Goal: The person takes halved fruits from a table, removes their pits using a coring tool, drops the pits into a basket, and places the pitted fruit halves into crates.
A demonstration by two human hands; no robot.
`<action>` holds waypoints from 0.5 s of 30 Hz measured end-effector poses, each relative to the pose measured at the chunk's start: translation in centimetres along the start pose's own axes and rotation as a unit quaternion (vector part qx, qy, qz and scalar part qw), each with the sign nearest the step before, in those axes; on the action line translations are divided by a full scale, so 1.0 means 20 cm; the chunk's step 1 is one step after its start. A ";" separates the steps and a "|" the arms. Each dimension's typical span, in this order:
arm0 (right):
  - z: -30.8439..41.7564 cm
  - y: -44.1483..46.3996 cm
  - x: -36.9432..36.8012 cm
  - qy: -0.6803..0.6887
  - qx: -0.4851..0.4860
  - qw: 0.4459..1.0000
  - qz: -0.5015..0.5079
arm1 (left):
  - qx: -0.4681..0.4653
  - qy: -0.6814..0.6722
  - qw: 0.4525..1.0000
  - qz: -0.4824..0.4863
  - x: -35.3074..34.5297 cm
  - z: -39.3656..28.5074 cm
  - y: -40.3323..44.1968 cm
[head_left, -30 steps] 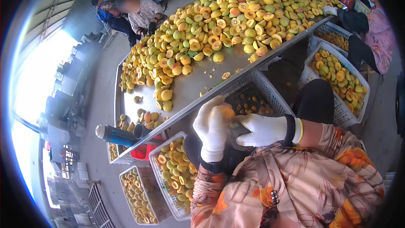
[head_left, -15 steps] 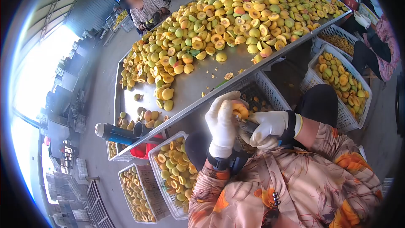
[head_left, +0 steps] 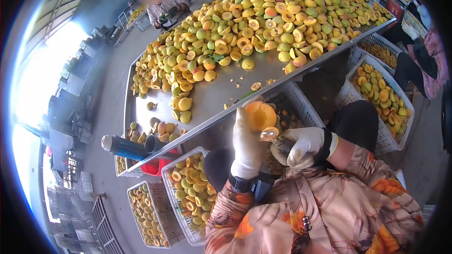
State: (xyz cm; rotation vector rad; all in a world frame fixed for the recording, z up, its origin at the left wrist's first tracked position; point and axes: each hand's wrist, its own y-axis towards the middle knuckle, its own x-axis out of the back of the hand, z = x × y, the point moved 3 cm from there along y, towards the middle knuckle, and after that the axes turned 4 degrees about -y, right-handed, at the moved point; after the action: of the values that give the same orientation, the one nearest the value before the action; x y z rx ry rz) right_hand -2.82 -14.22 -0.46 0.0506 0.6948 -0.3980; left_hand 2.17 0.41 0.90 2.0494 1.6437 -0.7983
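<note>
Cups a halved yellow peach (head_left: 261,115) against the left hand's (head_left: 248,145) inner side, right of frame centre; clasps a metal-tipped tool (head_left: 269,134) in the curled right hand (head_left: 302,146), just below the fruit

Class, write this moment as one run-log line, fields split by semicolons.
left hand: holds cut fruit; right hand: grips metal-tipped tool; tool tip: at fruit, contact unclear; fruit pile: on metal table
</note>
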 end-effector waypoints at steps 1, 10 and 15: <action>0.01 -0.01 0.02 -0.055 -0.006 0.998 -0.014 | -0.017 -0.001 1.000 -0.012 0.04 0.00 0.01; -0.04 -0.10 0.19 -0.579 -0.163 0.744 -0.290 | -0.177 0.276 0.937 -0.122 0.36 -0.28 -0.13; -0.07 -0.12 0.29 -0.590 -0.171 0.737 -0.282 | -0.105 0.543 0.804 -0.220 0.79 -0.62 -0.36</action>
State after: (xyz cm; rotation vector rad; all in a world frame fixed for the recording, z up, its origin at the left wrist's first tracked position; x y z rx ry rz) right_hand -0.51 -18.06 -4.88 -0.7417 -0.5389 -0.7632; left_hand -0.11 21.58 0.38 2.0614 2.6717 0.6466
